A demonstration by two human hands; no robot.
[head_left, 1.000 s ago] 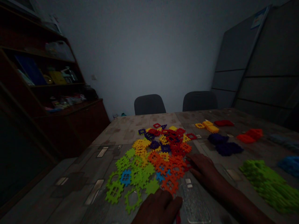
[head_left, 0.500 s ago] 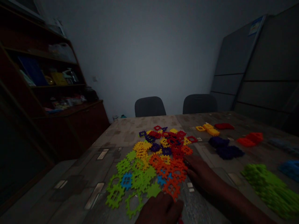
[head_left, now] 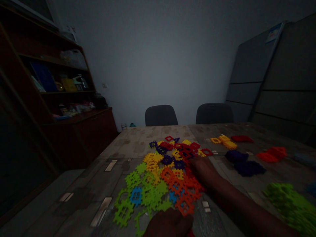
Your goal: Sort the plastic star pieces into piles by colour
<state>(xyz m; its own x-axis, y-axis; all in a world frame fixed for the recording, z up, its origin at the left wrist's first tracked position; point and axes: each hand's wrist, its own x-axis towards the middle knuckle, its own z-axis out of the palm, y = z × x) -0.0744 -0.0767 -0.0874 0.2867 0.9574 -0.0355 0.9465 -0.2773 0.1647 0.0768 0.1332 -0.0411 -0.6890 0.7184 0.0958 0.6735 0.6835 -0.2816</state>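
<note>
Spread over the table is a pile of flat plastic interlocking pieces with toothed edges, some with window-like openings. Lime green pieces [head_left: 148, 192] lie at the near left, orange pieces [head_left: 177, 186] at the near right, with red, purple and yellow ones farther back. My right hand [head_left: 201, 169] reaches into the right side of the pile, over red pieces [head_left: 189, 171]; its fingertips are hidden. Close to me at the bottom edge, my left hand [head_left: 169, 223] is closed, with a bit of a red piece [head_left: 190, 233] showing beside its thumb.
On the right are separate groups of pieces: yellow [head_left: 224, 141], red [head_left: 242, 139], purple [head_left: 245, 163], orange [head_left: 271, 154] and lime green [head_left: 291, 200]. Two dark chairs [head_left: 161, 115] stand behind the table [head_left: 98, 184]. A wooden cabinet [head_left: 91, 126] is at left.
My right hand has moved farther away and slightly left, from beside the orange pieces onto the red ones. My left hand stays closed near the bottom edge. The view has shifted slightly.
</note>
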